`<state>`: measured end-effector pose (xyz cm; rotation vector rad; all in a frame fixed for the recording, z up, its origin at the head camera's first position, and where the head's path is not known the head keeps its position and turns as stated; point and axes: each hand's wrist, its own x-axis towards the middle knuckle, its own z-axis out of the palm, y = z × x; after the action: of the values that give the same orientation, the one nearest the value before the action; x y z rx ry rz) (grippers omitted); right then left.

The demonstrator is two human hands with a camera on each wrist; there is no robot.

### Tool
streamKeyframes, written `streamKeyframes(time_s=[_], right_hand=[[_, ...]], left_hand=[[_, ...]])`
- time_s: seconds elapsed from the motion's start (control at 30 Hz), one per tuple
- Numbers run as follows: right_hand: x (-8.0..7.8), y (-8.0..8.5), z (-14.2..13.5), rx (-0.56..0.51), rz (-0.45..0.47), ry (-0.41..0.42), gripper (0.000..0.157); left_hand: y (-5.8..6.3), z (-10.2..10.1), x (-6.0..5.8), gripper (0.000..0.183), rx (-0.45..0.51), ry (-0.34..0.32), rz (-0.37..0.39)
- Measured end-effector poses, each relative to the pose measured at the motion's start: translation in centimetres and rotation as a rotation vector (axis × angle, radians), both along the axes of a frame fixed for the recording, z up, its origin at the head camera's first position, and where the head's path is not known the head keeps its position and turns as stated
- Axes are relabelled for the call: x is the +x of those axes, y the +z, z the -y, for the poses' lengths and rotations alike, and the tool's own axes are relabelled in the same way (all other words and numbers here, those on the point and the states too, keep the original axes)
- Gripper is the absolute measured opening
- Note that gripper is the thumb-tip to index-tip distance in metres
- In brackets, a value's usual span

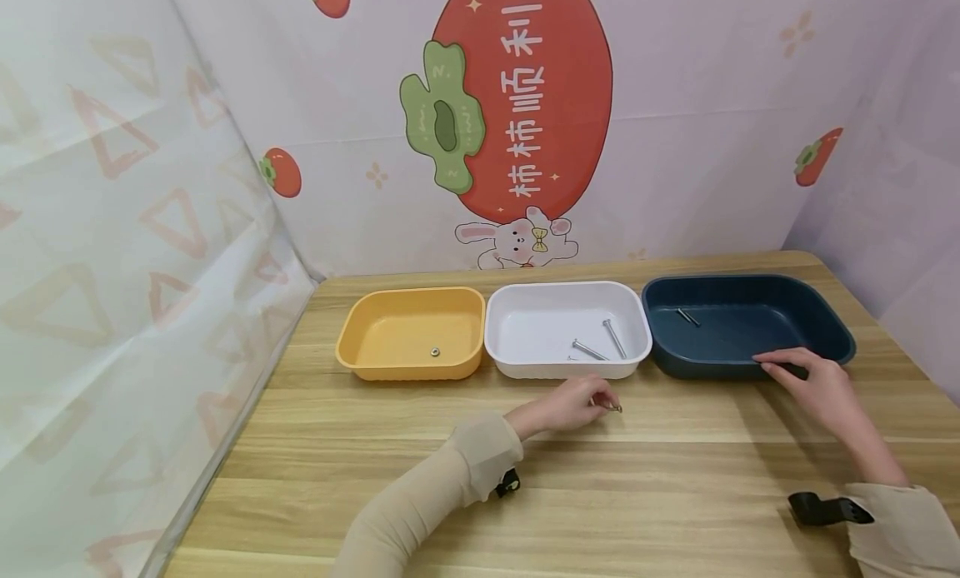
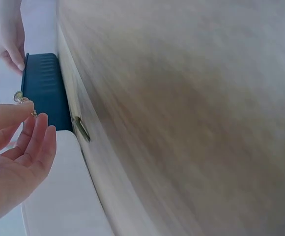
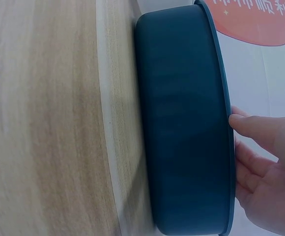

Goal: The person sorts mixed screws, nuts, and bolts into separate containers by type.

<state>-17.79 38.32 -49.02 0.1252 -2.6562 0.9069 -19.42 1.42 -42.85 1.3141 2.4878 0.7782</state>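
Observation:
My left hand [image 1: 576, 405] is over the table in front of the white tray [image 1: 566, 370]. Between thumb and fingertips it pinches a small brass-coloured piece [image 2: 18, 96] with a rounded end; the fingers cover part of it, and its exact kind is unclear. At the right, my right hand [image 1: 817, 386] holds the near rim of the dark blue tray [image 3: 186, 123], with the thumb on the outer side and fingers partly hidden behind the rim. Two small dark screws [image 1: 687, 317] lie inside that tray, towards its left.
Long silver bolts [image 1: 614, 338] lie in the white tray, with a thin small piece near its front wall. The yellow tray [image 1: 412, 372] on the left holds a nut [image 1: 435, 352]. All three trays stand side by side along the back of the wooden table [image 1: 645, 495], before a printed cloth.

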Motion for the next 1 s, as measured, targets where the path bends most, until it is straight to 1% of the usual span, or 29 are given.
streamKeyframes(time_s=[0.13, 0.3, 0.57, 0.67, 0.77, 0.8, 0.9, 0.93, 1.0], right_hand=[[-0.1, -0.1, 0.0, 0.009, -0.01, -0.003, 0.021], [-0.1, -0.1, 0.0, 0.007, -0.016, -0.006, 0.021], [0.1, 0.2, 0.1, 0.002, -0.007, 0.004, 0.023], [0.5, 1.0, 0.7, 0.013, -0.007, -0.01, 0.021], [1.3, 2.9, 2.0, -0.002, -0.003, 0.007, 0.021], [1.6, 3.4, 2.4, -0.015, 0.002, -0.001, 0.019], [2.3, 4.9, 3.3, -0.049, 0.005, 0.038, 0.02], [2.2, 4.8, 3.3, -0.038, 0.004, 0.025, 0.02], [1.9, 4.1, 2.9, -0.021, -0.005, 0.01, 0.02]], left_hand=[[0.0, -0.4, 0.2, 0.013, 0.014, 0.002, -0.004], [0.2, -1.0, 0.3, 0.013, 0.039, 0.012, 0.02], [0.8, -2.3, 0.4, 0.015, 0.09, 0.028, 0.039], [1.1, -2.8, 0.4, 0.015, 0.101, 0.032, 0.042], [1.4, -3.2, 0.4, 0.015, 0.1, 0.033, 0.033], [1.5, -3.4, 0.4, 0.015, 0.1, 0.033, 0.029], [1.8, -3.8, 0.5, 0.015, 0.105, 0.04, 0.015], [1.9, -4.0, 0.5, 0.015, 0.109, 0.045, 0.012], [2.0, -4.3, 0.5, 0.015, 0.116, 0.057, 0.007]])
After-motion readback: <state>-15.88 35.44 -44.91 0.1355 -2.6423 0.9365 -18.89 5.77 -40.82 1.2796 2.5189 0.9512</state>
